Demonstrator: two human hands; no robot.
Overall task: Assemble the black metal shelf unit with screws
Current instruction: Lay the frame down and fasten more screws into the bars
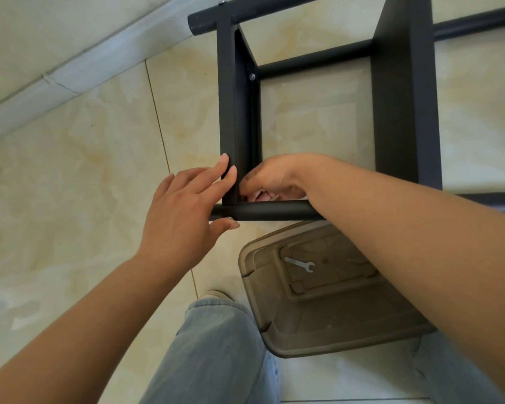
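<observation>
Beige floor tiles [85, 170] underlie the black shelf frame [403, 97]; left hand [184, 211] presses its corner flat-fingered, right hand [271, 177] curled inside it, grip unclear.

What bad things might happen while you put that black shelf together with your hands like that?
1. The right hand works tucked inside the corner where the black panel meets the tube; fingers could get pinched if the frame shifts.
2. The left hand only steadies that panel with straight fingers, so it might slip.
3. The wrench lies unused in the brown bin, so the joint may stay loose.
</observation>
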